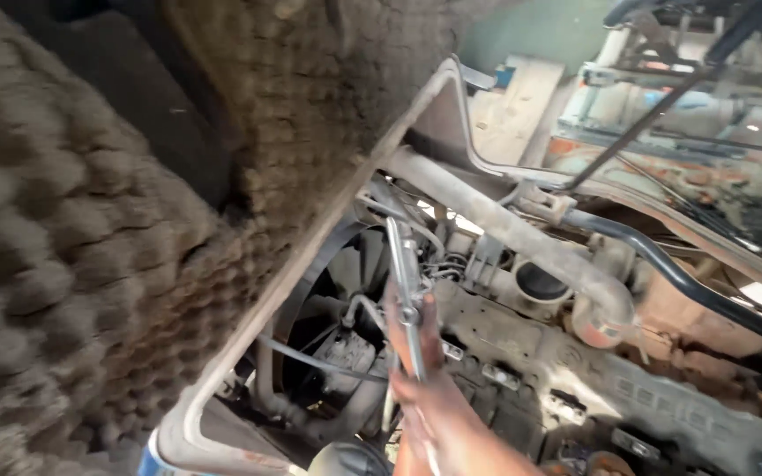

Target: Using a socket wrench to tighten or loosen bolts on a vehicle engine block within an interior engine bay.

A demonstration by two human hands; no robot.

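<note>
Fingers (416, 339) of one hand (425, 388), side unclear, clenched on wrench (406, 282); wrench upright, tip up among engine (593, 379) parts beside fan (328, 300). Dusty padded panel (90, 220) at left. Black hose (681, 278) runs right.

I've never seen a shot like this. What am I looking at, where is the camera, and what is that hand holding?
The camera sits on a person's head and looks down into an open engine bay. One bare hand reaches in from below; which hand it is cannot be told. It grips a long, thin metal tool that points up into the engine. On the left hangs the raised cover, lined with dusty, bumpy padding. A grimy grey pipe and a black hose cross above the engine. The fan sits low behind the tool.
</note>
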